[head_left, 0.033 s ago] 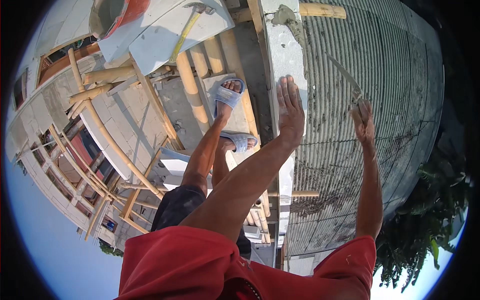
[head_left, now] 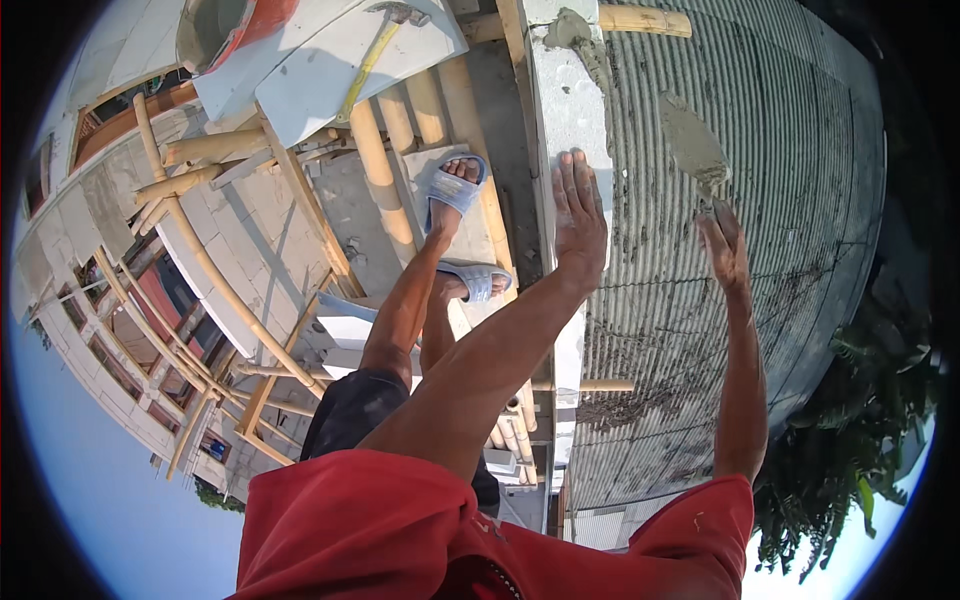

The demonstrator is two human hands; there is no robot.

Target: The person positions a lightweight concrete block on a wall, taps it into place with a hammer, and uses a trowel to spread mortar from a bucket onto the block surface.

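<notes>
The empty left hand [head_left: 582,225] is laid flat, fingers extended, on the white block wall [head_left: 572,110]. Right of the wall, over the corrugated roof [head_left: 790,200], a mortar-coated trowel [head_left: 694,147] is gripped by its handle in the right hand [head_left: 728,250]. Left of the wall, 2 blue sandals [head_left: 447,190] are worn and a yellow-handled hammer [head_left: 372,62] is laid on a white panel [head_left: 300,85].

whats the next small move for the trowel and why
I'd probably bring the trowel in the right grip left, over the white wall: its blade looks smeared with grey mortar but is out over the corrugated roof, while a mortar patch lies on the wall beyond the flat left grip.
</notes>
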